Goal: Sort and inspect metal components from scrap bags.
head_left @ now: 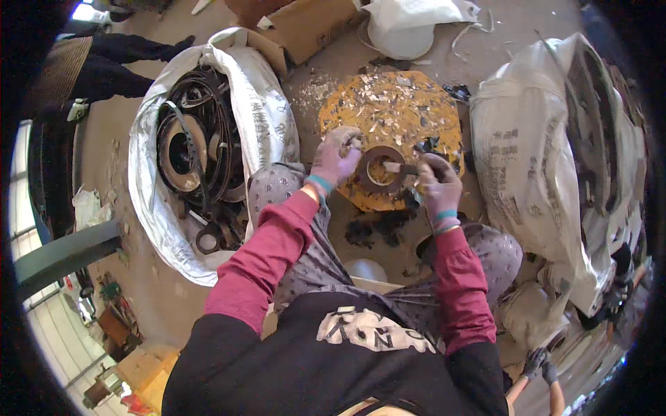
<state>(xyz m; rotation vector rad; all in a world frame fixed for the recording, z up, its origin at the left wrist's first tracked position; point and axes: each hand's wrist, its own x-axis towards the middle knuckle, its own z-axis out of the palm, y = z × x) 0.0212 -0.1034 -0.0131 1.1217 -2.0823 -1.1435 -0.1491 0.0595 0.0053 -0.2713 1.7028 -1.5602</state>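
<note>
A dark brown ring lies flat on an orange-yellow, many-sided work block between my knees. My right hand, in a pale purple glove with a grey palm, grips a short flat tool with a dark body and a pale tip. That tip reaches over the ring's opening. To the ring's upper left is my left hand, gloved alike, its fingers curled in; whatever they may hold is too small to make out. Pale chips and dark scraps are scattered over the block.
At the left, a white woven sack holds dark rings and coiled strips. Another full white sack stands at the right. Behind the block are a cardboard box and a white bucket. Another person's gloved hands show at lower right.
</note>
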